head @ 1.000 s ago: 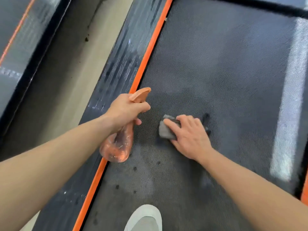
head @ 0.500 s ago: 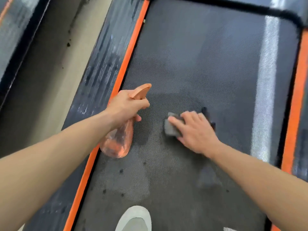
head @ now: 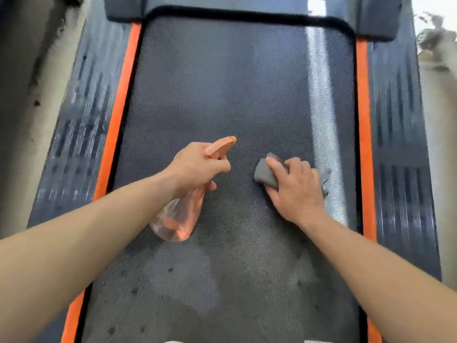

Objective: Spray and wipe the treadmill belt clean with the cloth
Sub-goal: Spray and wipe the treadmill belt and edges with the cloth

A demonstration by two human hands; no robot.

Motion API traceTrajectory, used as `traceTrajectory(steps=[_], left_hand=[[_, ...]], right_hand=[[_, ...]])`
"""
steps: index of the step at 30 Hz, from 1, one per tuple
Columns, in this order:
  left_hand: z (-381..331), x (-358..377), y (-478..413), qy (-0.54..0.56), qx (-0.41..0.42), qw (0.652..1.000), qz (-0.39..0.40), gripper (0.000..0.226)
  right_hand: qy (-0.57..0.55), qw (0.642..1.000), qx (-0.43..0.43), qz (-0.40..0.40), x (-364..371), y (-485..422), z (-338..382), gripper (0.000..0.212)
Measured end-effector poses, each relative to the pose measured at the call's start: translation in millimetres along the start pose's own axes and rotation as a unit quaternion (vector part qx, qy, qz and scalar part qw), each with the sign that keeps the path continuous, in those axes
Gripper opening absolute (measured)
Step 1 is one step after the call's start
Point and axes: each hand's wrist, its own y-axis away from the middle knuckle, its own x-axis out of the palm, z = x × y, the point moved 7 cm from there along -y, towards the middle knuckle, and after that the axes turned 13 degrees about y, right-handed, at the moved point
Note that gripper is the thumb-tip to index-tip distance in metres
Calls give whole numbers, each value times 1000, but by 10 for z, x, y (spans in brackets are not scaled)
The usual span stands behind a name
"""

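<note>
- Hands: how are they sitting?
- Left hand (head: 197,167) is gripping the bottle (head: 178,219) by its neck, fingers curling round it, nozzle pointing up the belt (head: 222,82). Right hand (head: 294,191) is pressing the cloth (head: 265,175) down with fingers laid out over it, not clenching.
- Where on the belt?
- The cloth is lying right of the belt's middle, its far corner reaching the pale sheen (head: 321,120) near the belt's right edge. A second ago it was working close to the belt's left edge, so the wipe is travelling across. The bottle is shifting too: it was hanging over the orange strip (head: 116,120) along the belt's left edge, and now it is hovering over the belt itself.
- Meaning?
- I'm judging that one cross-pass is nearing its end at mid-belt. Dark spots (head: 170,269) are showing on the belt's near end and the far end is looking dry, so plenty is remaining. More spraying is looking likely.
</note>
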Motion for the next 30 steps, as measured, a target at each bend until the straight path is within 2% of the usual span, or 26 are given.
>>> traceTrajectory(steps=[2,4,8,9,11,12,13,16,19,22,25,28,30], left_hand=[[-49,134,-76,-8,1,1000,8,18],[-101,273,-133,-33,12,999,21,11],[-355,598,-206,-84,39,995,46,10],[-437,710,-228,-99,44,993,53,12],[-626,937,-284,-129,67,988,60,13],[-719,1055,-313,-145,81,984,63,14],[-798,1172,-351,-165,94,979,69,14],[-934,1472,-454,-252,117,956,99,26],[-942,1633,-515,-303,104,941,112,39],[-874,1727,-478,-326,82,931,142,36],[-826,1721,-402,-298,68,937,170,35],[-839,1672,-289,-302,67,936,168,11],[-866,1683,-238,-321,88,929,162,14]], right_hand=[[-117,986,120,9,106,-470,-467,52],[-233,956,180,17,204,-648,-744,52],[-321,910,257,46,185,-27,-557,59],[-297,910,280,75,151,227,-488,62],[-114,934,312,131,35,706,-368,67],[-29,944,302,126,-35,887,-285,70],[10,949,292,116,-55,1032,-210,72],[30,957,275,80,-1,1283,-62,69],[32,962,266,50,-9,1259,-66,65],[27,963,264,39,-24,1249,-61,64],[31,962,268,41,-35,1249,-56,63],[33,961,271,52,-64,1231,-47,64],[31,958,279,57,-62,1238,-50,68]])
